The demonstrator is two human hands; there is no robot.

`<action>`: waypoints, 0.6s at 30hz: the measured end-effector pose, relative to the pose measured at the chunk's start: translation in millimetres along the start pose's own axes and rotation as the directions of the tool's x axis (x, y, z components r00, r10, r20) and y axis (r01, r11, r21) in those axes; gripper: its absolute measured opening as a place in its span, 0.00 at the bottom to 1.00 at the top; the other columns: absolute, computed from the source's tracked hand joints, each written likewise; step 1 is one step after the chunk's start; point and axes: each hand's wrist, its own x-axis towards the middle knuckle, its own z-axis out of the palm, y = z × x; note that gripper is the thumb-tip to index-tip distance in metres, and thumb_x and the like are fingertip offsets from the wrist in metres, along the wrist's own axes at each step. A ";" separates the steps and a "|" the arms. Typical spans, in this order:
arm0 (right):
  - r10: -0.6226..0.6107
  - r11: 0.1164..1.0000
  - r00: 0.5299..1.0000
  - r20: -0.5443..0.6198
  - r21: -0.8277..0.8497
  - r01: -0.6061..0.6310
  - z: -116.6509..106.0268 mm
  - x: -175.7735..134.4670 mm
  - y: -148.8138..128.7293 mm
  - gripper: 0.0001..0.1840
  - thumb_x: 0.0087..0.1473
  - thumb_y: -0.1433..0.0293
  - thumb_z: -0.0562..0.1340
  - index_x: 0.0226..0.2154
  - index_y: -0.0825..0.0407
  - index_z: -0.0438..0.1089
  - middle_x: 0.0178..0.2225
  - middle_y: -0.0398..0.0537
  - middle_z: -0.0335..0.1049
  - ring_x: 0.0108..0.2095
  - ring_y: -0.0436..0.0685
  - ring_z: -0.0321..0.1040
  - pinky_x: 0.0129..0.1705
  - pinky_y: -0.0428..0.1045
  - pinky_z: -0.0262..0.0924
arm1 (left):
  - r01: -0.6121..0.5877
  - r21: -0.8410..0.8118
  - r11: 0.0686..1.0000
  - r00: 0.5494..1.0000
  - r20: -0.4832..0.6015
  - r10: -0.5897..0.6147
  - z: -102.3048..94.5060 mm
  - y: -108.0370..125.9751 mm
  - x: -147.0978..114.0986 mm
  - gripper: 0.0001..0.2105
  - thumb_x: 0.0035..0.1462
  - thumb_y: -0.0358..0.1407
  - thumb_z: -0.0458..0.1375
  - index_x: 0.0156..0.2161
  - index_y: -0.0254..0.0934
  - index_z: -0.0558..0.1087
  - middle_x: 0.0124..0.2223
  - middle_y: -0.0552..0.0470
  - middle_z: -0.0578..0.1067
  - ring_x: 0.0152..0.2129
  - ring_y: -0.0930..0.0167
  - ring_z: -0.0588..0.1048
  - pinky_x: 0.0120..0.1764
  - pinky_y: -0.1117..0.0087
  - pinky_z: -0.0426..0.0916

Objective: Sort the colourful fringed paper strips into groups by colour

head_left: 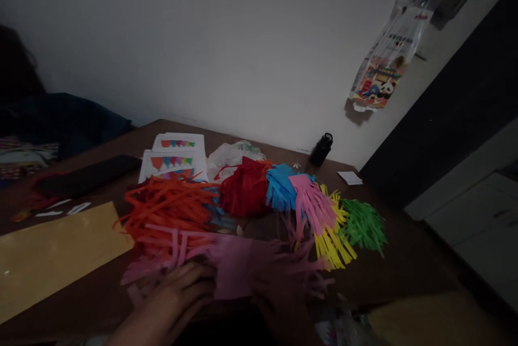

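A pink sheet with fringed ends (pixel 234 268) lies spread at the front of the table, its plain middle showing between my hands. My left hand (pixel 188 286) rests flat on the left fringe, fingers stretched out. In dim light, my right hand (pixel 279 286) lies over the right part of the sheet with its fingers extended. Beyond them are fringed bundles: an orange pile (pixel 170 205), a red bundle (pixel 245 189), a blue one (pixel 281 184), a second pink one (pixel 313 203), a yellow one (pixel 334 243) and a green one (pixel 362 224).
Printed sheets with bunting pictures (pixel 176 160) and a crumpled plastic bag (pixel 232 154) lie behind the bundles. A tan envelope (pixel 60 249) and a black flat object (pixel 97 173) are at left. A black bottle-like object (pixel 321 149) and white paper (pixel 350 177) stand right. A printed bag (pixel 382 65) hangs on the wall.
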 end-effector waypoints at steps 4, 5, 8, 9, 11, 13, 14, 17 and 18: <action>0.127 0.988 0.990 -0.054 0.100 -0.121 -14.3 -9.8 3.6 0.09 0.58 0.75 0.63 0.40 0.48 0.75 0.42 0.44 0.78 0.45 0.54 0.73 0.50 0.48 0.63 | 0.043 -0.009 0.999 0.998 -0.037 -0.043 0.9 -0.2 -4.7 0.09 0.61 0.38 0.56 0.43 0.50 0.78 0.47 0.55 0.82 0.46 0.68 0.79 0.48 0.73 0.73; 0.139 0.985 0.989 -0.059 0.114 -0.131 -15.3 -11.9 4.1 0.09 0.58 0.76 0.63 0.40 0.48 0.75 0.42 0.44 0.78 0.45 0.54 0.72 0.50 0.48 0.62 | 0.040 -0.010 0.999 0.998 -0.052 -0.040 1.5 -0.7 -4.8 0.09 0.61 0.38 0.56 0.43 0.49 0.78 0.46 0.55 0.82 0.46 0.68 0.79 0.48 0.74 0.73; 0.158 0.981 0.986 -0.051 0.119 -0.151 -14.8 -14.7 2.4 0.09 0.59 0.77 0.62 0.39 0.48 0.74 0.42 0.44 0.78 0.45 0.54 0.71 0.50 0.49 0.60 | 0.024 -0.010 1.000 0.999 -0.048 -0.025 3.6 -2.4 -4.8 0.09 0.60 0.40 0.57 0.43 0.49 0.78 0.46 0.55 0.82 0.46 0.68 0.79 0.47 0.74 0.72; 0.166 0.982 0.985 -0.052 0.104 -0.160 -13.7 -14.6 1.2 0.08 0.60 0.77 0.61 0.38 0.49 0.73 0.42 0.44 0.78 0.45 0.54 0.71 0.50 0.49 0.60 | 0.029 -0.010 1.000 0.999 -0.034 -0.029 4.6 -2.4 -4.9 0.09 0.60 0.41 0.57 0.43 0.50 0.78 0.46 0.56 0.82 0.46 0.68 0.79 0.47 0.73 0.72; 0.183 0.983 0.981 -0.070 0.046 -0.180 -10.1 -12.9 -0.5 0.08 0.60 0.77 0.59 0.37 0.49 0.72 0.40 0.44 0.77 0.43 0.55 0.71 0.49 0.50 0.59 | 0.069 0.002 0.998 0.997 -0.028 -0.069 6.7 -0.3 -5.0 0.10 0.59 0.44 0.58 0.43 0.50 0.78 0.48 0.55 0.82 0.46 0.66 0.79 0.46 0.70 0.73; 0.173 0.983 0.978 -0.115 -0.043 -0.178 -4.6 -10.5 0.0 0.09 0.60 0.77 0.56 0.37 0.49 0.70 0.38 0.45 0.77 0.40 0.55 0.71 0.45 0.50 0.60 | 0.128 0.033 0.991 0.990 -0.063 -0.126 9.2 4.6 -3.8 0.13 0.57 0.49 0.60 0.44 0.49 0.78 0.48 0.54 0.82 0.45 0.62 0.79 0.47 0.64 0.72; 0.162 0.981 0.978 -0.133 -0.091 -0.174 -1.4 -9.2 1.1 0.09 0.61 0.77 0.55 0.37 0.50 0.69 0.36 0.45 0.76 0.38 0.56 0.71 0.43 0.50 0.60 | 0.154 0.055 0.987 0.985 -0.092 -0.148 10.6 7.7 -2.4 0.15 0.56 0.50 0.61 0.45 0.48 0.78 0.48 0.53 0.82 0.45 0.60 0.78 0.48 0.60 0.71; 0.147 0.960 0.974 -0.172 -0.213 -0.182 7.1 -5.7 5.9 0.11 0.61 0.76 0.52 0.35 0.50 0.68 0.31 0.46 0.74 0.33 0.56 0.69 0.39 0.51 0.60 | 0.136 0.137 0.981 0.985 -0.122 -0.120 15.8 15.0 5.8 0.14 0.55 0.46 0.62 0.45 0.47 0.78 0.46 0.52 0.82 0.42 0.58 0.77 0.47 0.55 0.66; 0.147 0.952 0.972 -0.185 -0.241 -0.190 8.5 -4.4 7.0 0.11 0.60 0.76 0.52 0.34 0.50 0.68 0.31 0.46 0.73 0.33 0.57 0.69 0.39 0.51 0.60 | 0.117 0.164 0.980 0.988 -0.117 -0.098 18.0 16.0 9.5 0.10 0.56 0.41 0.62 0.44 0.46 0.79 0.44 0.53 0.82 0.41 0.59 0.77 0.46 0.55 0.65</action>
